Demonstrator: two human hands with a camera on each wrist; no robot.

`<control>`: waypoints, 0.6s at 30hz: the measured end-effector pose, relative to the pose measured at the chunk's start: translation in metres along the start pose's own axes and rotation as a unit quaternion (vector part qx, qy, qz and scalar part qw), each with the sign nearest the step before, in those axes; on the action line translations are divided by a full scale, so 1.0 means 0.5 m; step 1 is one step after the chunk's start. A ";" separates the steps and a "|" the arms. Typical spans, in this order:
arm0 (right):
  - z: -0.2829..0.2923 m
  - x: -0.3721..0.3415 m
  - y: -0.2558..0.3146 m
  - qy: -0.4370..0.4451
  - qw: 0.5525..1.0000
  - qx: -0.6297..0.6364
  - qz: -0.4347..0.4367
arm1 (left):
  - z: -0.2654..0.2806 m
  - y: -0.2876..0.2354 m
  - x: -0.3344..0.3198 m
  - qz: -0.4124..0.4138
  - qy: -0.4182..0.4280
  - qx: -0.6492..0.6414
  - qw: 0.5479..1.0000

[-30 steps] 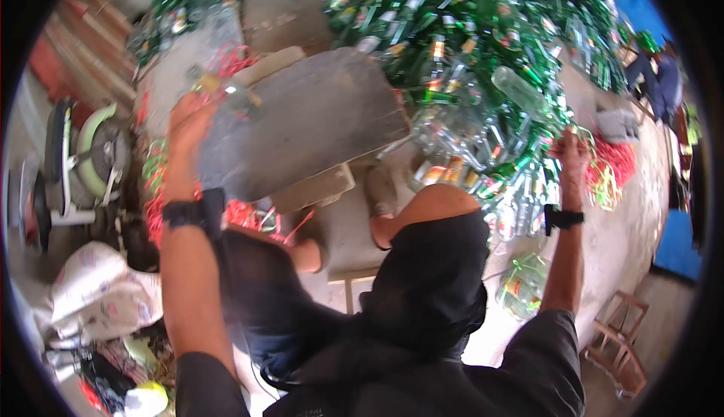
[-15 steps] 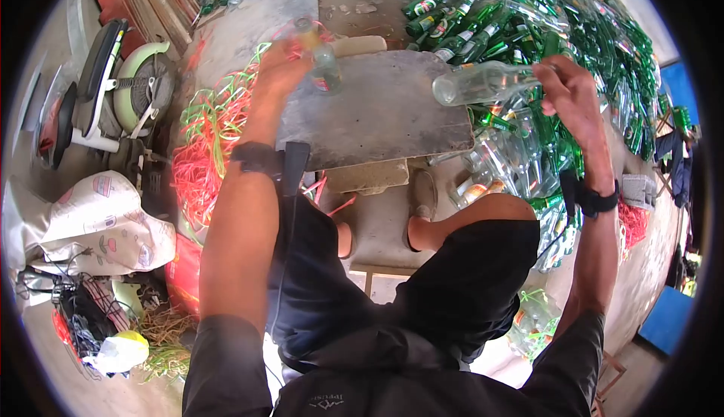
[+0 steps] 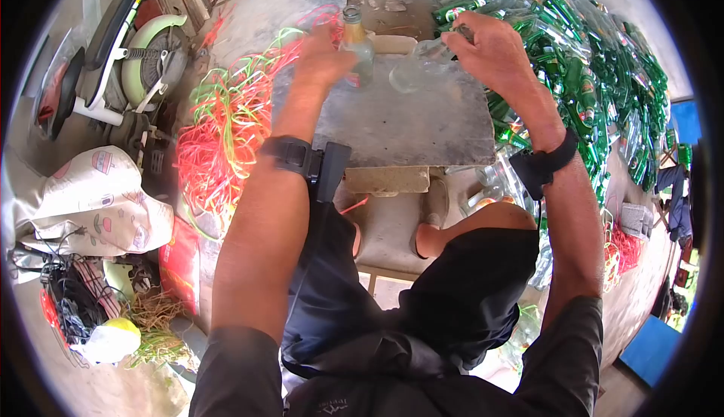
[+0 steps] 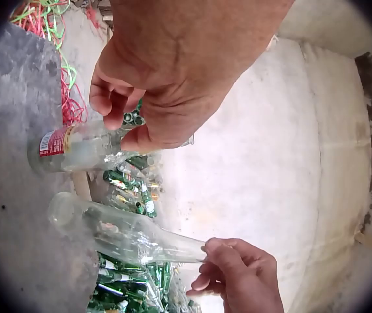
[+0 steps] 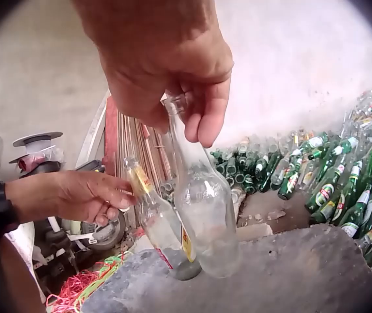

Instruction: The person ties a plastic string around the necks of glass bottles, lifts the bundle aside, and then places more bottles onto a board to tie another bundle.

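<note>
My right hand (image 3: pixel 494 47) pinches a clear, unlabelled glass bottle (image 5: pixel 205 215) at the top of its neck. The bottle's base is right at the top of the dark board (image 3: pixel 407 130), where it overlaps the other bottle in the right wrist view. That other one, a clear bottle with a yellow neck label and a red-edged body label (image 3: pixel 360 51), stands upright on the board. My left hand (image 5: pixel 85 195) is beside its neck, fingers loosely bent and not wrapped round it; the hand is blurred in the head view.
A large heap of mostly green bottles (image 3: pixel 581 100) lies beyond and right of the board. Red and green plastic strapping (image 3: pixel 222 130) is piled at the left. Further left are a wheeled machine (image 3: pixel 147 62) and a white printed cloth (image 3: pixel 98 206).
My right hand has come from the heap side to the board with the clear bottle. My left hand brought the labelled bottle onto the board, and its fingers have come off the neck.
</note>
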State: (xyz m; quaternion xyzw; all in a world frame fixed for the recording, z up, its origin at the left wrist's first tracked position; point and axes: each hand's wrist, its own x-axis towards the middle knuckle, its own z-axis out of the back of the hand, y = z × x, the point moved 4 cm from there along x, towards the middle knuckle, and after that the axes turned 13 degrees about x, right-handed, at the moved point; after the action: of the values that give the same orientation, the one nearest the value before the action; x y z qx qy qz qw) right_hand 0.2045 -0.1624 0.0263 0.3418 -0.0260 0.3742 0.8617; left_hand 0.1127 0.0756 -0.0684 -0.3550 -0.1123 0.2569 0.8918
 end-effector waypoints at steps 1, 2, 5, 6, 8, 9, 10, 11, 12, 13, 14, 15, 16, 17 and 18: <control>-0.011 0.005 0.001 -0.006 1.000 -0.011 0.024 | -0.001 0.001 0.002 -0.019 -0.017 0.023 0.999; -0.021 0.009 0.002 -0.011 0.999 -0.022 0.048 | -0.003 0.002 0.003 -0.038 -0.033 0.045 0.998; -0.044 0.017 0.003 -0.035 0.996 -0.005 0.081 | -0.007 -0.003 0.009 -0.041 0.002 0.059 0.997; -0.047 0.019 0.010 -0.033 0.996 -0.005 0.081 | -0.007 -0.005 0.008 -0.040 0.002 0.058 0.998; -0.054 0.024 0.015 0.008 1.000 -0.011 0.024 | -0.007 -0.008 0.002 -0.036 0.014 0.019 0.999; -0.059 0.026 0.014 0.009 1.000 -0.011 0.024 | -0.006 -0.012 -0.001 -0.036 0.014 0.019 0.999; -0.064 0.027 0.013 -0.001 0.999 -0.006 0.039 | -0.003 -0.015 -0.003 -0.033 0.008 0.032 0.999; -0.068 0.028 0.013 -0.010 0.999 -0.001 0.054 | -0.001 -0.018 -0.005 -0.031 0.004 0.045 0.999; -0.072 0.029 0.012 -0.010 0.999 -0.001 0.053 | -0.008 -0.013 -0.002 -0.030 0.004 0.044 0.999; -0.076 0.031 0.014 -0.013 0.998 -0.008 0.065 | -0.013 -0.011 0.000 -0.043 -0.022 0.035 0.998; -0.079 0.032 0.016 -0.017 0.997 -0.015 0.077 | -0.016 -0.008 0.003 -0.055 -0.049 0.026 0.997; -0.083 0.033 0.017 -0.017 0.997 -0.015 0.077 | -0.015 -0.011 0.001 -0.055 -0.049 0.026 0.997; -0.088 0.033 0.017 -0.014 0.997 -0.016 0.075 | -0.016 -0.015 0.000 -0.056 -0.044 0.020 0.997; -0.092 0.033 0.017 -0.012 0.997 -0.018 0.073 | -0.016 -0.018 -0.002 -0.057 -0.040 0.013 0.998; -0.099 0.032 0.015 -0.012 0.997 -0.017 0.072 | -0.016 -0.022 -0.005 -0.057 -0.039 0.013 0.998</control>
State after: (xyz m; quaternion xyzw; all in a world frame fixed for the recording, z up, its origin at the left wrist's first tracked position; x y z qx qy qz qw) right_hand 0.2008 -0.1187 -0.0024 0.3285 -0.0676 0.4308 0.8378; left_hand 0.1180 0.0628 -0.0665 -0.3259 -0.1639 0.2208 0.9045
